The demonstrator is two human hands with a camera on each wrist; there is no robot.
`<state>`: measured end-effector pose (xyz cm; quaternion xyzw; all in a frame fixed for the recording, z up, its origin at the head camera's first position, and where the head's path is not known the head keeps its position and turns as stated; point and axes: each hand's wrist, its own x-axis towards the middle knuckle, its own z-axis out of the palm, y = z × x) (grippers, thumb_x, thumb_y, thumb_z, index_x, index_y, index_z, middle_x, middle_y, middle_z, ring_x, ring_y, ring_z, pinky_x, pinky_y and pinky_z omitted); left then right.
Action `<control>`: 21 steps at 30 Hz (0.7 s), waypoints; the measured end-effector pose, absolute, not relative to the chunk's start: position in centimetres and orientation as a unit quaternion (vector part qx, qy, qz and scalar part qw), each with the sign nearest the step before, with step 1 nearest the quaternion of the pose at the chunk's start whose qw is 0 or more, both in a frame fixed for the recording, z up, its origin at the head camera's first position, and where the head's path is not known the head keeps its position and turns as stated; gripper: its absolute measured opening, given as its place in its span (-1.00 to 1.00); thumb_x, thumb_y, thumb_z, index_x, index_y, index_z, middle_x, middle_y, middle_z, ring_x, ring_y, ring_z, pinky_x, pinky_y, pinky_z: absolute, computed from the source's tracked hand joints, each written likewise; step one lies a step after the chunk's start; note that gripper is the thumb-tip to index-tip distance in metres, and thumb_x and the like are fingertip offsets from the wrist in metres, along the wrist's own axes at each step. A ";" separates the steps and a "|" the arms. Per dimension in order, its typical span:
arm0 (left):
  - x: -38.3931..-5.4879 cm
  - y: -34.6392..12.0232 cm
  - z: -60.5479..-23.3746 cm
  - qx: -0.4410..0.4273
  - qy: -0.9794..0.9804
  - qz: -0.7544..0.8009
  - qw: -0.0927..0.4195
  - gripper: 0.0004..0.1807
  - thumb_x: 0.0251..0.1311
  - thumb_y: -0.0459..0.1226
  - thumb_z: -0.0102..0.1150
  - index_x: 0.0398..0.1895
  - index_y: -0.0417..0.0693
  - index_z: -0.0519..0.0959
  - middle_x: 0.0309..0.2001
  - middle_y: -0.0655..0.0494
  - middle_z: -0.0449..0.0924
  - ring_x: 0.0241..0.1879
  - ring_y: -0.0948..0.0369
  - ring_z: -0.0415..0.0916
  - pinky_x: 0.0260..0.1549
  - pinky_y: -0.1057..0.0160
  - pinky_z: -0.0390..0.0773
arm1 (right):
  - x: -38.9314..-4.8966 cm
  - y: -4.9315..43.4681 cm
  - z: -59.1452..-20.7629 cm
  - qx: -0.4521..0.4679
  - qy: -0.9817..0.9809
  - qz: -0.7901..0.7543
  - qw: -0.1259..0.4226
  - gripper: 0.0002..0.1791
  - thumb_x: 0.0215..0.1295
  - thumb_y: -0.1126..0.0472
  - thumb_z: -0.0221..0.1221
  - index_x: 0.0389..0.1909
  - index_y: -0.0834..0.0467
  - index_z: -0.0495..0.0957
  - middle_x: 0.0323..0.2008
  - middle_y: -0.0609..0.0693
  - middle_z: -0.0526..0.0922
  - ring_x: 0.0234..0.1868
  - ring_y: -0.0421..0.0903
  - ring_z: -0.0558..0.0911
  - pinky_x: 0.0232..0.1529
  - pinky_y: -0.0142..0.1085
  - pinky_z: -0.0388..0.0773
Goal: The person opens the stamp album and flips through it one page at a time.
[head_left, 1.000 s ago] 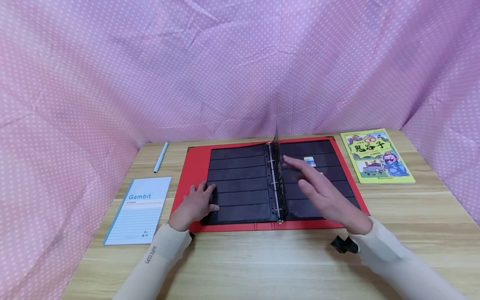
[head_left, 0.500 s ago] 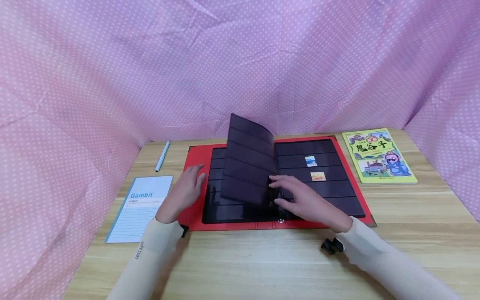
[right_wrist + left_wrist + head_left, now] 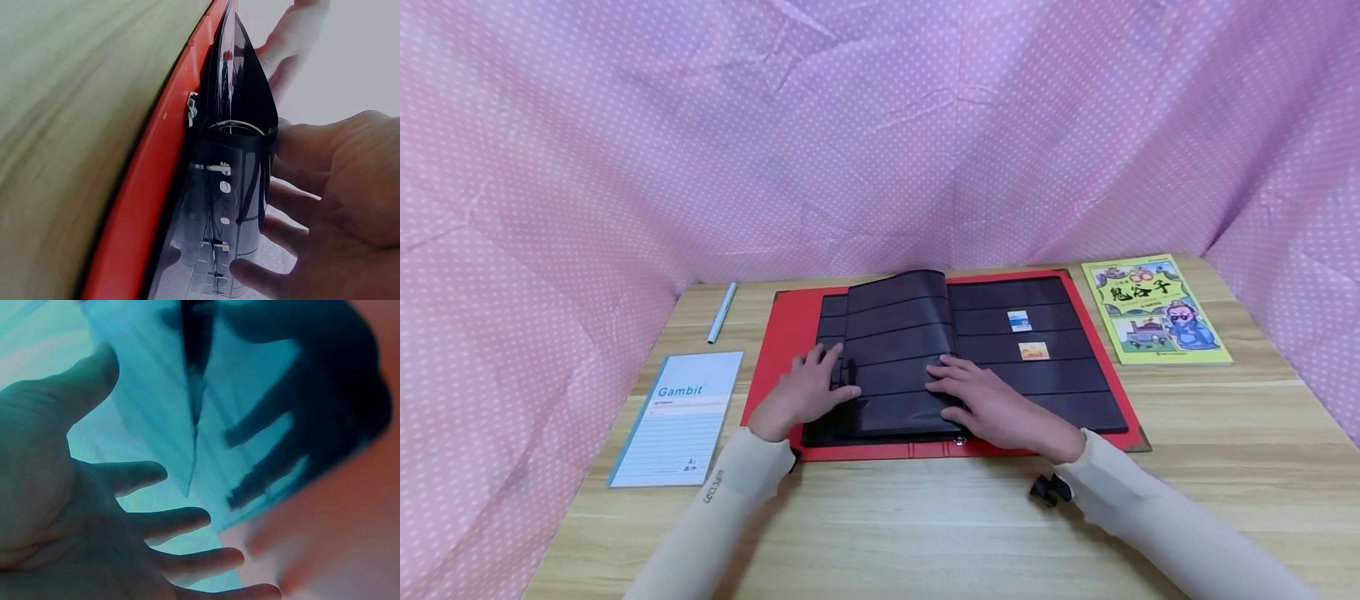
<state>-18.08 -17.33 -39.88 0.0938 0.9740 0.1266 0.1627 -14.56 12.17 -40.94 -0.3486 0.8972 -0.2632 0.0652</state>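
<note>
A red ring binder (image 3: 792, 329) lies open on the table, filled with black strip-pocket pages. One black page (image 3: 895, 325) lies turned over onto the left side, bowed up near the rings. My left hand (image 3: 805, 387) is spread at that page's outer edge, fingers straight. With fingers extended, my right hand (image 3: 1000, 404) touches the page beside the spine; the right wrist view shows its fingertips against the curved sheet, close to the metal rings (image 3: 215, 244). On the right page sit a blue-and-white stamp (image 3: 1018, 321) and an orange stamp (image 3: 1033, 351).
Left of the binder are a Gambit notebook (image 3: 677, 421) and a light blue pen (image 3: 722, 313). A yellow comic-style book (image 3: 1153, 310) lies at the right. Behind the wooden table (image 3: 910, 525) hangs a pink dotted cloth (image 3: 880, 133).
The black page, upright a second ago, has swung left and down onto the left pages. My right hand has moved left to the spine, and both stamps are now uncovered.
</note>
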 end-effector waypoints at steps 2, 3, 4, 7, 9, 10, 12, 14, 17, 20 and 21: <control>-18.1 -16.8 -40.3 0.085 0.974 0.109 0.177 -0.04 0.14 0.18 0.15 0.50 0.03 -0.02 0.43 -0.23 -0.09 0.34 -0.28 -0.11 0.09 -0.41 0.10 | -14.6 12.2 -41.0 -0.349 0.898 -0.261 0.067 -0.54 0.32 0.15 0.17 0.21 0.15 0.46 0.36 0.02 0.26 0.43 0.01 0.05 0.25 0.21 0.08; -18.1 -16.6 -40.5 0.084 0.975 0.096 0.180 -0.02 0.13 0.18 0.16 0.50 0.03 -0.03 0.43 -0.24 -0.09 0.34 -0.29 -0.12 0.09 -0.41 0.11 | -14.6 12.2 -40.9 -0.350 0.897 -0.261 0.068 -0.54 0.32 0.14 0.17 0.22 0.15 0.46 0.36 0.02 0.26 0.43 0.01 0.04 0.25 0.22 0.08; -18.1 -16.4 -40.7 0.085 0.977 0.082 0.180 -0.01 0.11 0.19 0.16 0.50 0.03 -0.04 0.43 -0.25 -0.08 0.34 -0.31 -0.12 0.06 -0.42 0.15 | -14.7 12.3 -40.9 -0.352 0.896 -0.261 0.070 -0.54 0.33 0.14 0.16 0.22 0.15 0.45 0.36 0.02 0.25 0.43 0.01 0.04 0.25 0.22 0.08; -18.1 -15.8 -41.1 0.085 0.979 0.045 0.180 0.01 0.10 0.20 0.17 0.51 0.03 -0.07 0.41 -0.28 -0.08 0.32 -0.33 -0.12 0.00 -0.41 0.23 | -15.0 12.7 -40.9 -0.357 0.889 -0.275 0.084 -0.55 0.34 0.15 0.15 0.24 0.12 0.44 0.38 -0.02 0.21 0.43 -0.02 0.02 0.27 0.13 0.12; -18.1 -15.5 -41.4 0.088 0.979 0.022 0.180 0.02 0.10 0.21 0.15 0.51 0.03 -0.08 0.40 -0.30 -0.07 0.31 -0.35 -0.11 -0.05 -0.40 0.29 | -15.3 13.1 -40.9 -0.352 0.884 -0.294 0.094 -0.51 0.33 0.16 0.16 0.27 0.09 0.40 0.41 -0.03 0.16 0.43 -0.03 0.03 0.27 0.04 0.18; -18.1 -15.4 -41.4 0.088 0.980 0.018 0.180 0.02 0.11 0.21 0.15 0.51 0.03 -0.08 0.40 -0.31 -0.06 0.31 -0.35 -0.12 -0.06 -0.40 0.30 | -15.5 13.4 -41.0 -0.345 0.882 -0.306 0.098 -0.48 0.32 0.16 0.17 0.30 0.08 0.37 0.42 -0.03 0.13 0.42 -0.03 0.05 0.26 -0.01 0.22; -18.0 -15.3 -41.4 0.084 0.979 0.013 0.183 0.01 0.12 0.20 0.14 0.51 0.05 -0.09 0.40 -0.31 -0.07 0.32 -0.35 -0.13 -0.06 -0.40 0.30 | -15.8 14.1 -41.1 -0.324 0.883 -0.321 0.106 -0.39 0.31 0.15 0.19 0.36 0.06 0.27 0.44 -0.01 0.06 0.41 -0.01 0.08 0.23 -0.05 0.28; -18.1 -15.2 -41.4 0.082 0.979 0.009 0.186 0.00 0.13 0.20 0.13 0.51 0.05 -0.09 0.40 -0.31 -0.07 0.32 -0.35 -0.13 -0.06 -0.40 0.30 | -16.1 14.7 -41.4 -0.306 0.886 -0.328 0.116 -0.27 0.30 0.12 0.20 0.43 0.07 0.13 0.45 0.05 0.00 0.39 0.04 0.11 0.21 -0.04 0.30; -18.1 -15.2 -41.3 0.080 0.979 0.005 0.188 -0.02 0.13 0.18 0.14 0.51 0.06 -0.08 0.40 -0.31 -0.06 0.31 -0.34 -0.11 -0.07 -0.38 0.32 | -16.4 15.3 -41.8 -0.289 0.891 -0.322 0.140 -0.16 0.31 0.03 0.17 0.48 0.06 -0.06 0.46 0.08 -0.05 0.40 0.06 0.10 0.22 -0.02 0.27; -18.1 -15.2 -41.4 0.083 0.979 0.003 0.188 -0.04 0.14 0.16 0.14 0.51 0.06 -0.06 0.39 -0.31 -0.05 0.30 -0.34 -0.09 -0.07 -0.38 0.33 | -16.5 15.6 -42.1 -0.284 0.891 -0.319 0.157 -0.12 0.33 -0.03 0.13 0.50 0.03 -0.15 0.47 0.06 -0.09 0.41 0.05 0.06 0.25 -0.02 0.23; -18.1 -15.2 -41.4 0.083 0.979 0.004 0.187 -0.04 0.15 0.15 0.14 0.51 0.07 -0.06 0.39 -0.31 -0.05 0.30 -0.34 -0.09 -0.07 -0.39 0.32 | -16.5 15.6 -42.2 -0.284 0.891 -0.318 0.159 -0.12 0.33 -0.05 0.12 0.50 0.02 -0.17 0.47 0.06 -0.10 0.41 0.05 0.06 0.25 -0.01 0.23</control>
